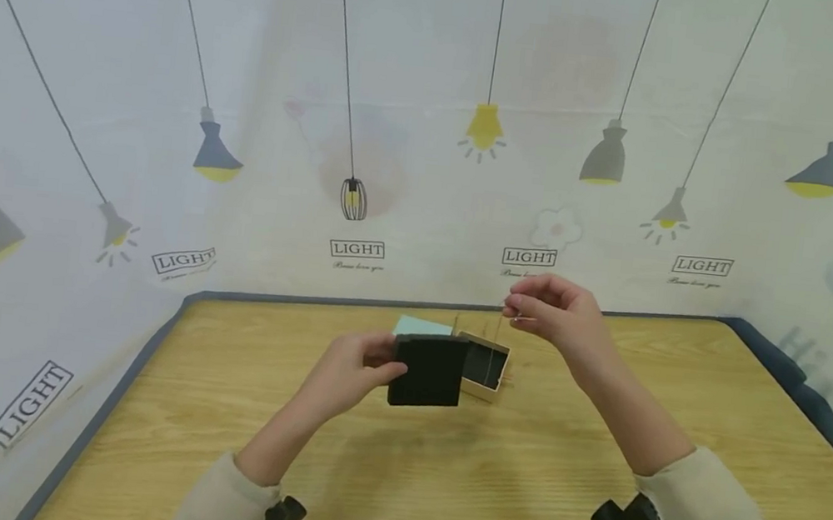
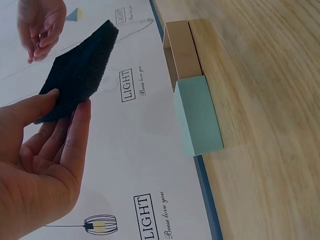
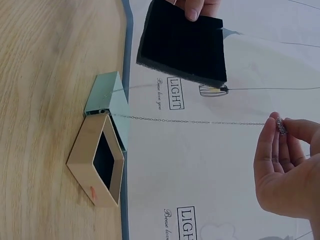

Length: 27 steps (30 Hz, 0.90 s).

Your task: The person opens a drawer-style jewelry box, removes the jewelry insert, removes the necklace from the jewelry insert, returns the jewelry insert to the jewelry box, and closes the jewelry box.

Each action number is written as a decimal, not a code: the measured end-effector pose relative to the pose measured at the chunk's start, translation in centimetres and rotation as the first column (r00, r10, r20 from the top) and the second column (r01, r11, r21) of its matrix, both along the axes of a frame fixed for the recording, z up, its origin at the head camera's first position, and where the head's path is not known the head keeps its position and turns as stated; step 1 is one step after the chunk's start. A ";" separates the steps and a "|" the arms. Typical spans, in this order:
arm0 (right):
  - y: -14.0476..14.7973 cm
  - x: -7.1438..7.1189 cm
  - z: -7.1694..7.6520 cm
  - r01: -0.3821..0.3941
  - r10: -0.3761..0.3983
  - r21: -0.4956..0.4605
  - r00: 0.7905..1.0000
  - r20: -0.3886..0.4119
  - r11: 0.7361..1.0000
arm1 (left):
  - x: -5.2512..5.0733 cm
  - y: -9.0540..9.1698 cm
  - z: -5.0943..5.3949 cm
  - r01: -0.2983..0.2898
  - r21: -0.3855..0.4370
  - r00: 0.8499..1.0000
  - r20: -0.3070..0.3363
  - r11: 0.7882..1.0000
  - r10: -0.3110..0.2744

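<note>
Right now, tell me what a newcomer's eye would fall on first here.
Probably the black pad, held up over the table in the left grip. Next, the thin chain, which hangs from the right grip by the open tan box, with the mint box beside that. Behind everything, the printed lamps stretch across the backdrop.

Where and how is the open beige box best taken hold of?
Probably pinch the beige box by its near and far outer walls, coming from the right. Those upright walls offer flat faces, while the mint-green box sits close by its left side; its opening faces up, with the thin chain from the right hand hanging nearby.
</note>
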State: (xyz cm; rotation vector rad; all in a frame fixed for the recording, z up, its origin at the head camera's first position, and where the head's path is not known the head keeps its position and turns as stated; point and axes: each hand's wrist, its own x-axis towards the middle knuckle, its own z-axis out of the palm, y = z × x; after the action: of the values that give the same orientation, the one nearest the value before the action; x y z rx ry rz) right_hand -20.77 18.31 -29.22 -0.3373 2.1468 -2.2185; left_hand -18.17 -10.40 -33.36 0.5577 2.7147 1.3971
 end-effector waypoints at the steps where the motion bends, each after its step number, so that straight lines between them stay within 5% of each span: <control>1: 0.2 0.0 0.0 0.002 -0.002 -0.004 1.000 0.008 1.000 | 0.0 0.0 0.0 0.003 0.001 1.000 0.000 1.000 -0.003; 27: 7.3 0.2 -0.2 0.054 -0.052 -0.090 0.998 0.022 0.994 | -0.4 -0.6 -0.4 0.016 0.011 1.000 0.024 1.000 -0.016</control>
State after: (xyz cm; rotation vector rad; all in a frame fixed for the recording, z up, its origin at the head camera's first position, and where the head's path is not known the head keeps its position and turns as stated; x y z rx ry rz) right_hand -20.52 25.62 -29.46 -0.2631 2.0735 -2.3429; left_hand -18.61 -11.03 -33.81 0.5585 2.6798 1.4068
